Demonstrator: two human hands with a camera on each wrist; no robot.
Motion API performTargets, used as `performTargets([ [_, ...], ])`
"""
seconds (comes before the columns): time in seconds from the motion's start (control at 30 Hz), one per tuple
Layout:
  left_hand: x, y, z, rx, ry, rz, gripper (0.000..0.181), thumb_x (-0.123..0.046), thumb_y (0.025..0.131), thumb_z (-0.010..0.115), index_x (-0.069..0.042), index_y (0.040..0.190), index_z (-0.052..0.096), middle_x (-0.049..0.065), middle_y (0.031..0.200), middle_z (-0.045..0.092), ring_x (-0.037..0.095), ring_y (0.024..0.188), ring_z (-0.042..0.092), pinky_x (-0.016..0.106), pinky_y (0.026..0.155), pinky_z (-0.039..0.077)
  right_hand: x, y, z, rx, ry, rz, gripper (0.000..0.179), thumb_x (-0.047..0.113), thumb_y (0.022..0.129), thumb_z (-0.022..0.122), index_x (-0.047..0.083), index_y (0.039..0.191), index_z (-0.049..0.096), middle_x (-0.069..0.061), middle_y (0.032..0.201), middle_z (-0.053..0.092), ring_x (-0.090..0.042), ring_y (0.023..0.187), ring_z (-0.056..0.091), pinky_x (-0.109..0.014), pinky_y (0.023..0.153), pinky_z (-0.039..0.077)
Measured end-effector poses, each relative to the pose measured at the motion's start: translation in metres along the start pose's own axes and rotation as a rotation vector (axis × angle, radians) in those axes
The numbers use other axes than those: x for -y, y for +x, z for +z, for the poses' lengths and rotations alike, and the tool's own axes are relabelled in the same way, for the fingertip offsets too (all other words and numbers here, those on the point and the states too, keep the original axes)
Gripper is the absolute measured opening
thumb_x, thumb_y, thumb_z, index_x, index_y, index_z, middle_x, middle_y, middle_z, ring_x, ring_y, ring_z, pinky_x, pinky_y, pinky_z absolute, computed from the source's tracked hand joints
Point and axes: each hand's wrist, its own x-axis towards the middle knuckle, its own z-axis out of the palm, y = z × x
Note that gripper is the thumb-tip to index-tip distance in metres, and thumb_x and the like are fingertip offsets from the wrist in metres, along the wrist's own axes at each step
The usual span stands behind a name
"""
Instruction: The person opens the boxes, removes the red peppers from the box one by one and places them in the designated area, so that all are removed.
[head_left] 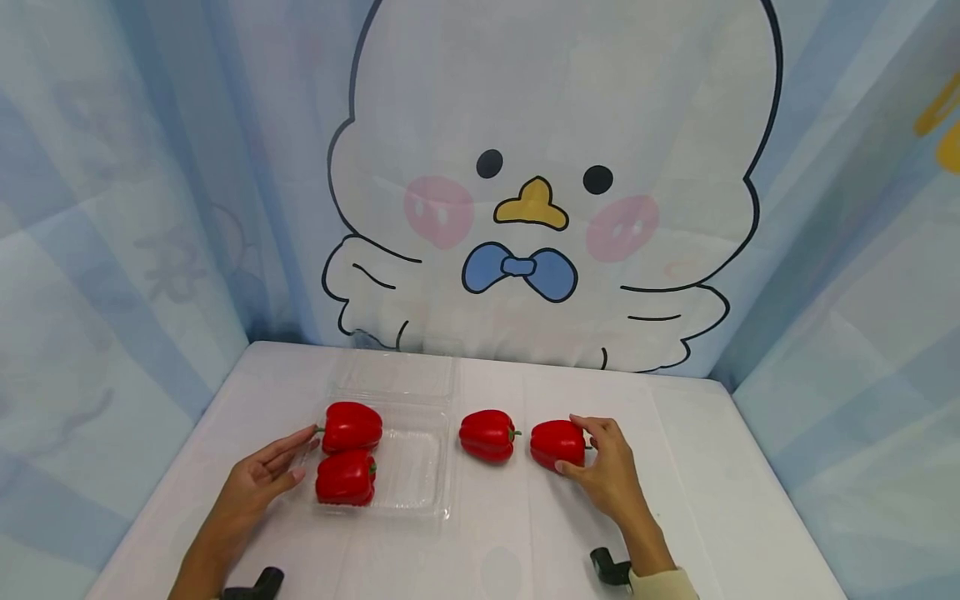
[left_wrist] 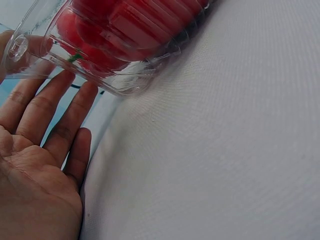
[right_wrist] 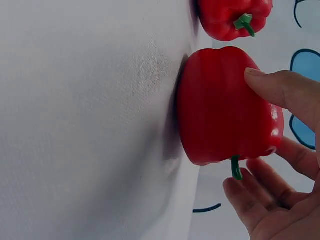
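My right hand [head_left: 609, 473] holds a red bell pepper [head_left: 557, 443] on the table, thumb on its near side and index finger on the far side. In the right wrist view that pepper's green stem [right_wrist: 236, 168] points toward the palm. Just left of it lies another red bell pepper [head_left: 487, 435]. Two more peppers, an upper one [head_left: 352, 427] and a lower one [head_left: 346, 477], sit in the left half of a clear plastic clamshell box [head_left: 411, 471]. Beside the box's left wall is my left hand [head_left: 255, 482], fingers extended, fingertips at the wall.
The box's clear lid [head_left: 393, 375] is folded back toward the rear edge of the white table [head_left: 495, 533]. Curtains with a cartoon bird [head_left: 555, 100] stand behind and at both sides. Dark wrist-worn devices show at the left [head_left: 255, 585] and right [head_left: 609, 568] forearms.
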Motion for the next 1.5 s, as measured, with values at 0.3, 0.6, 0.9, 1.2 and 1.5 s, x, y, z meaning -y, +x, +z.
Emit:
performTargets([
  [0.3,0.001,0.001,-0.001,0.008,-0.012,0.016,0.073,-0.031,0.1,0.076,-0.014,0.163,0.043,0.005,0.172,0.04,-0.029,0.122,0.046,0.014,0.103,0.047,0.012,0.0,-0.005,-0.009,-0.01,-0.038,0.079,0.015,0.081,0.094,0.017,0.151,0.058,-0.017,0.149,0.053,-0.04,0.137,0.054,-0.057,0.104,0.058],
  [0.6,0.001,0.002,-0.001,0.007,0.001,0.008,0.074,-0.033,0.1,0.076,-0.015,0.163,0.043,0.005,0.172,0.04,-0.03,0.123,0.045,0.016,0.105,0.046,0.038,-0.001,-0.01,-0.054,0.047,-0.093,0.081,0.017,0.08,0.094,0.022,0.152,0.057,-0.014,0.15,0.052,-0.037,0.144,0.049,-0.061,0.105,0.056],
  [0.9,0.002,0.002,-0.002,0.005,-0.008,0.02,0.074,-0.032,0.1,0.076,-0.014,0.163,0.043,0.004,0.171,0.041,-0.029,0.123,0.046,0.015,0.104,0.047,0.062,-0.002,-0.006,-0.065,0.122,-0.139,0.083,0.017,0.079,0.095,0.025,0.152,0.057,-0.01,0.151,0.053,-0.035,0.145,0.048,-0.062,0.103,0.057],
  [1.2,0.001,0.0,-0.002,0.0,0.005,0.014,0.073,-0.032,0.1,0.076,-0.015,0.163,0.043,0.005,0.171,0.04,-0.03,0.123,0.045,0.016,0.105,0.046,0.092,-0.002,0.007,-0.076,0.201,-0.229,0.079,0.02,0.078,0.096,0.027,0.149,0.061,-0.005,0.146,0.058,-0.03,0.14,0.053,-0.059,0.107,0.056],
  [1.5,0.002,0.0,-0.001,0.002,-0.009,0.014,0.073,-0.032,0.1,0.075,-0.014,0.163,0.043,0.004,0.171,0.04,-0.029,0.122,0.045,0.014,0.104,0.046,0.114,-0.006,0.03,-0.035,0.244,-0.272,0.079,0.023,0.078,0.097,0.029,0.148,0.061,-0.002,0.145,0.06,-0.026,0.138,0.055,-0.058,0.108,0.056],
])
